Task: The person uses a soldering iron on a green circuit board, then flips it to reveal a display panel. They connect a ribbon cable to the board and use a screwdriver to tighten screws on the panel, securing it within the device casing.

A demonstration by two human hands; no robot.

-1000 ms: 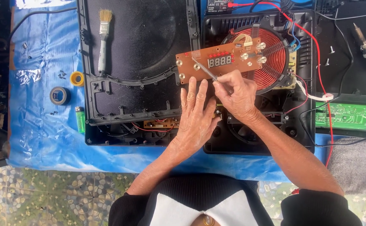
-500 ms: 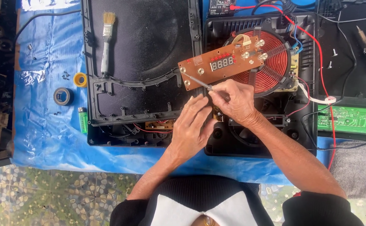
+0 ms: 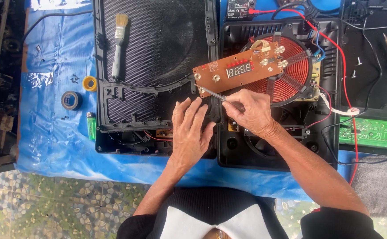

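Two hands work nearest: the left hand [image 3: 190,132] lies flat, fingers apart, on the black casing [image 3: 158,119], the right hand [image 3: 249,113] pinches a thin screwdriver [image 3: 211,93] slanting far-left toward the brown circuit board [image 3: 240,68] beyond.

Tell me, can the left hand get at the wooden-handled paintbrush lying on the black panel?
Probably yes: the left hand lies flat and empty, and the black panel between it and the wooden-handled paintbrush is bare.
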